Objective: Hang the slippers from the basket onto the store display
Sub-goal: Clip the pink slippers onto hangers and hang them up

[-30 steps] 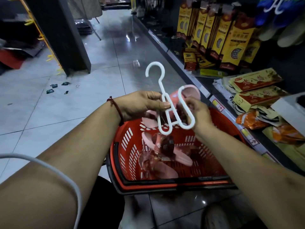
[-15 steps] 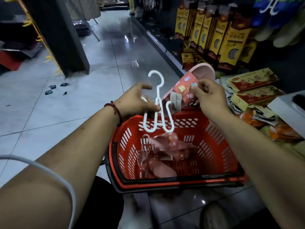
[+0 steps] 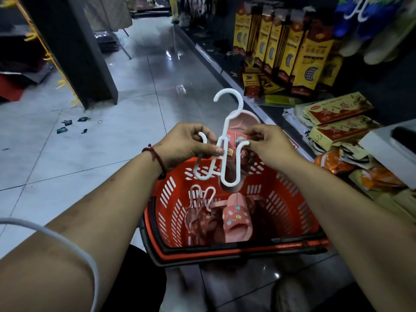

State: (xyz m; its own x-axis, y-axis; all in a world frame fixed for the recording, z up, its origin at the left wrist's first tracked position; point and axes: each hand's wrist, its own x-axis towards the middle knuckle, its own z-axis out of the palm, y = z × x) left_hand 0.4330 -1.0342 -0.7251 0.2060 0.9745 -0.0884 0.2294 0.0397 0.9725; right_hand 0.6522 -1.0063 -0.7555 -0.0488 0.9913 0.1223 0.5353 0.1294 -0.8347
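Observation:
My left hand [image 3: 188,144] pinches a white plastic slipper hanger [image 3: 224,140] upright above the red basket [image 3: 290,199]. My right hand [image 3: 269,145] holds a pink slipper [image 3: 239,131] right behind the hanger, its fingers also on the hanger's right loop; the slipper looks threaded on that loop. Inside the basket lie another pink slipper [image 3: 236,218], darker patterned slippers [image 3: 202,221] and a pink hanger [image 3: 202,197]. At the top right, blue and pale slippers [image 3: 369,25] hang on the store display.
Shelves on the right carry yellow boxes [image 3: 295,48] and flat packets [image 3: 337,122]. A dark pillar [image 3: 74,48] stands at the left on the glossy tiled floor [image 3: 135,86], with small scraps [image 3: 67,126] nearby. A white cable [image 3: 67,244] crosses my left forearm.
My right hand brought the pink slipper from beside the hanger to directly behind it, onto the right loop. The hanger rose slightly. A pink slipper in the basket now lies face up.

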